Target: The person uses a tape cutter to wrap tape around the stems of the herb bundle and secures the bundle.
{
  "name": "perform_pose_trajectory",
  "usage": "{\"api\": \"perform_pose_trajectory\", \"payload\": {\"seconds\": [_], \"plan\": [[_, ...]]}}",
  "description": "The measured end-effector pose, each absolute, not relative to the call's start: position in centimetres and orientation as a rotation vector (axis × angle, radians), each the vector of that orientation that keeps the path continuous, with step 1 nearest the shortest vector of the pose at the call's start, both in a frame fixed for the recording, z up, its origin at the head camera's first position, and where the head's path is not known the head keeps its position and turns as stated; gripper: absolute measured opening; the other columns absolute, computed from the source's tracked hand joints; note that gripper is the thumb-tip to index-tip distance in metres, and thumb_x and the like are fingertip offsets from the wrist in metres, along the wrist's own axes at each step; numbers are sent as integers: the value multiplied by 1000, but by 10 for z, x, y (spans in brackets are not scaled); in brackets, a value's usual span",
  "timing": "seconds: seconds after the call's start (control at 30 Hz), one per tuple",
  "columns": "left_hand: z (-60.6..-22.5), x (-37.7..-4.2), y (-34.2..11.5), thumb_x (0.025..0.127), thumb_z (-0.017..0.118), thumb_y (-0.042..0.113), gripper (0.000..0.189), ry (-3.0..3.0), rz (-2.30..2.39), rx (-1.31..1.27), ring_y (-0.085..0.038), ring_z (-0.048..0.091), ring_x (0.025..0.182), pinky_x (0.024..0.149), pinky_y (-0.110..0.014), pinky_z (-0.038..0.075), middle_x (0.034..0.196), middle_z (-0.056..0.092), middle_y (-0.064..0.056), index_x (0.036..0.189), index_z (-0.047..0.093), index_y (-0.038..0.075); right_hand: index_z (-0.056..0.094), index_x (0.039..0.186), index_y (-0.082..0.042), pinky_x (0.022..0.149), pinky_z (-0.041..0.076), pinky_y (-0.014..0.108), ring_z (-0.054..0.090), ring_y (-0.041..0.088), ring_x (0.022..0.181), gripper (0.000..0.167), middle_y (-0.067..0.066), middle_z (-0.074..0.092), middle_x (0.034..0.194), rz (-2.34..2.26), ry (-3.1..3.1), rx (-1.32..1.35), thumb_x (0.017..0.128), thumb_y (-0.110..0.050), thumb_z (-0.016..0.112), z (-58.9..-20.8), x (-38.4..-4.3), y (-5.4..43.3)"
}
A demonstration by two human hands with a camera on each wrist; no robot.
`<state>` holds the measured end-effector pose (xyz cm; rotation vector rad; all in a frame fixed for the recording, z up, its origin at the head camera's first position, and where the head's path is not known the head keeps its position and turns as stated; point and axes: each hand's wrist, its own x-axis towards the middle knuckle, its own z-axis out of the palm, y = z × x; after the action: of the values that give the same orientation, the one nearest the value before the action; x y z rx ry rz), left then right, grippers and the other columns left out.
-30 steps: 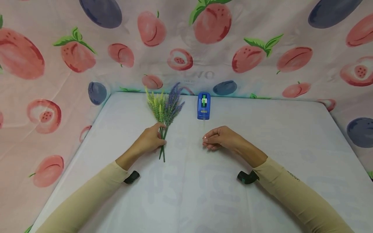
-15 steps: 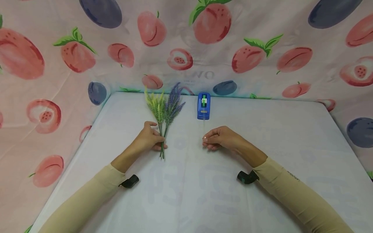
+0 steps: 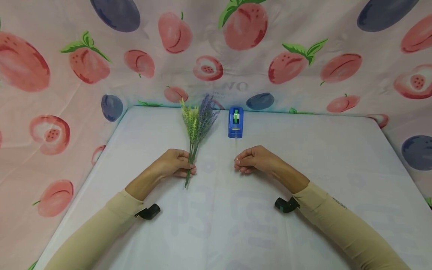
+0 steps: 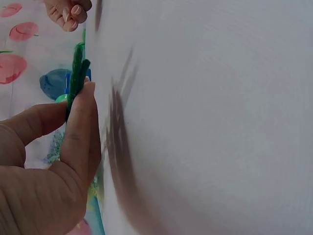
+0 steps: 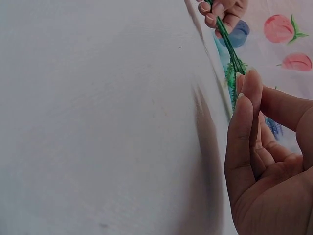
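Note:
My left hand point(image 3: 175, 164) pinches the green stems of two artificial flower sprigs between thumb and fingers. The yellow-green sprig point(image 3: 190, 120) and the purple lavender sprig point(image 3: 206, 116) fan out away from me, stems held together; the stem ends point(image 4: 78, 73) stick out past the fingertips in the left wrist view. At the table's far edge stands a blue tape dispenser point(image 3: 235, 129) with a green core. A faint clear strip of tape point(image 3: 236, 146) runs from it towards me to my right hand point(image 3: 253, 160), whose thumb and fingertips pinch its end.
A white cloth covers the table point(image 3: 320, 161). Behind and beside it hangs a pink curtain point(image 3: 249, 67) printed with fruit. A black wrist camera point(image 3: 148, 212) sits under the left sleeve, another camera point(image 3: 287, 205) under the right.
My left hand has shifted its grip on the stems, drawn back slightly, and swung the sprigs' heads right, closer to the dispenser. The stems now lie closer together. My right hand stays put.

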<state>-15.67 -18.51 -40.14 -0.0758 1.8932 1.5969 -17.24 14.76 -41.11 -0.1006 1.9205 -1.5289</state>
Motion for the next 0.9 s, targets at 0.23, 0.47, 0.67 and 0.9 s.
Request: {"api": "perform_pose_trajectory", "payload": {"seconds": [0.23, 0.47, 0.67, 0.9], "plan": [[-399, -156, -180, 98, 62, -1, 51, 1887, 1600, 20, -23, 74, 98, 80, -33, 60, 116, 66, -18, 144, 40, -6, 67, 118, 7, 74, 59, 26, 73, 14, 81, 26, 13, 77, 103, -1518, 1920, -113, 98, -10, 67, -412, -173, 148], [-391, -158, -168, 96, 58, -5, 46, 1916, 1572, 95, -30, 72, 104, 89, -42, 59, 112, 59, -18, 141, 49, -3, 67, 119, 7, 74, 59, 27, 73, 14, 82, 27, 13, 77, 104, -1515, 1927, -114, 98, -10, 67, -410, -173, 148], [-392, -165, -149, 96, 61, -6, 37, 1930, 1559, 214, -38, 71, 103, 90, -47, 58, 104, 62, -18, 133, 57, -4, 69, 119, 5, 76, 60, 29, 73, 15, 82, 27, 12, 77, 101, -1505, 1933, -100, 99, -12, 67, -412, -173, 147], [-398, -176, -125, 95, 62, -5, 33, 1981, 1488, 359, -34, 72, 94, 80, -42, 60, 97, 64, -16, 128, 60, -4, 73, 115, 4, 73, 59, 29, 73, 15, 80, 28, 9, 78, 98, -1469, 1970, -122, 99, -19, 68, -413, -172, 144]]}}
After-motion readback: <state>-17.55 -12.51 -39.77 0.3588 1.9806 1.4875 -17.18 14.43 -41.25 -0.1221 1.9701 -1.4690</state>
